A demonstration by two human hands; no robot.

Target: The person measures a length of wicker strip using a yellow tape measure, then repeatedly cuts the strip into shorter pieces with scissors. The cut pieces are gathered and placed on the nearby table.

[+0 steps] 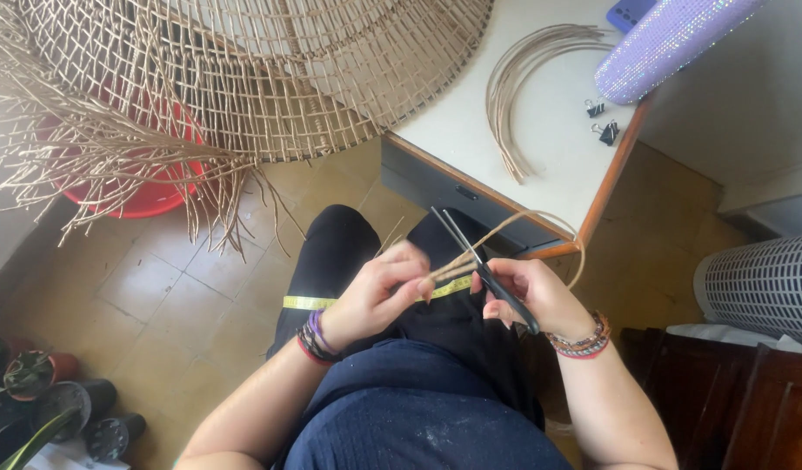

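Room: beige tiled floor (157,287), seen from above over the person's lap in dark clothes.
Table: white-topped table with wooden edge (558,148) at upper right, a grey drawer beneath.
On the table: bundle of curved tan rattan strands (514,96); two small black binder clips (601,122); lilac glittery roll (671,43) at the far corner, with a blue flat case (631,13) beside it.
Upper left: large open-weave tan wicker piece with loose frayed ends (244,78), over a red plastic tub (149,196).
Left hand (375,296): closed, pinching thin tan rattan strips (479,248) at their near ends.
Right hand (540,292): wrapped around black-handled scissors (488,270), blades parted at the strips.
Strips: above the lap, looping right in front of the table.
Lap: yellow measuring tape (310,302) across the thigh.
Lower left: small potted plants (36,383).
Right: white perforated appliance (762,283).
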